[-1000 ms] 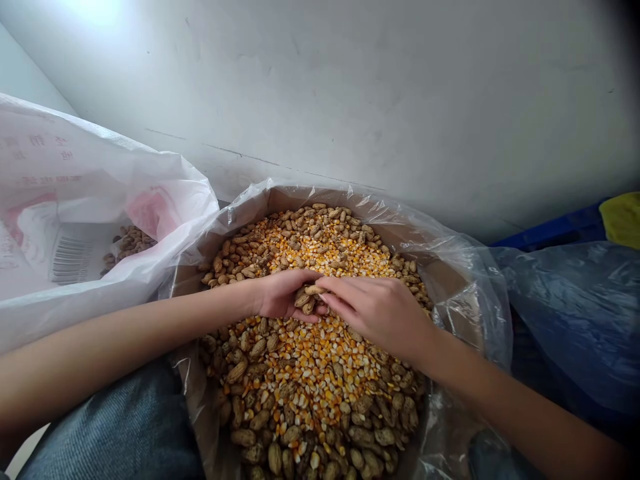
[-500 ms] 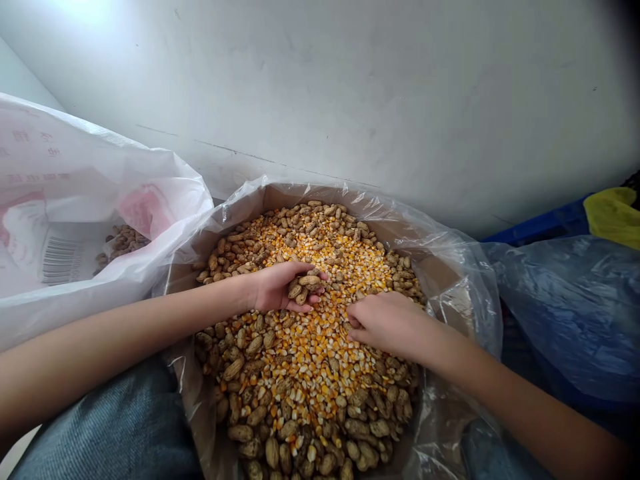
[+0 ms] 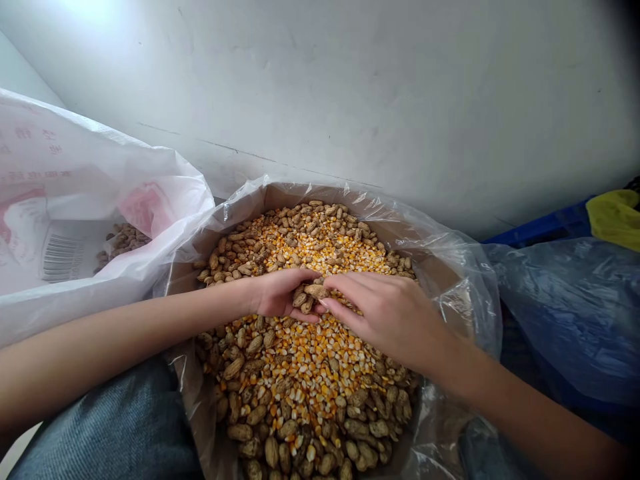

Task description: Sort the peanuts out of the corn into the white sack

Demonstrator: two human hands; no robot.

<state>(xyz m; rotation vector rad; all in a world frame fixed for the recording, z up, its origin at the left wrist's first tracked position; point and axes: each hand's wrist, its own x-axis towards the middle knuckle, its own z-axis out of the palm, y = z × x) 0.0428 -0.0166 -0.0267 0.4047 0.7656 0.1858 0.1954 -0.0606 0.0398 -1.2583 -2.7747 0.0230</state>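
Observation:
My left hand (image 3: 283, 293) is cupped palm-up around several unshelled peanuts (image 3: 304, 301) over the middle of the pile. From the right, my right hand (image 3: 383, 307) reaches across with thumb and fingertips pinched on one peanut (image 3: 317, 291) at the top of that handful. Beneath both hands lie yellow and whitish corn kernels (image 3: 310, 363), mixed with peanuts in their shells that are thickest around the edge. They fill a round container lined with a clear plastic bag (image 3: 460, 293). My right fingers partly cover the handful.
At the left, an open white woven sack (image 3: 100, 180) has peanuts (image 3: 125, 241) inside. A pale wall (image 3: 350, 100) rises behind. To the right are a bluish plastic bag (image 3: 575, 300), a blue crate edge (image 3: 540, 223) and a yellow cloth-like item (image 3: 617, 217).
My right hand has moved left and up from the corn to my left hand, bringing a peanut to the handful. My left hand has barely shifted.

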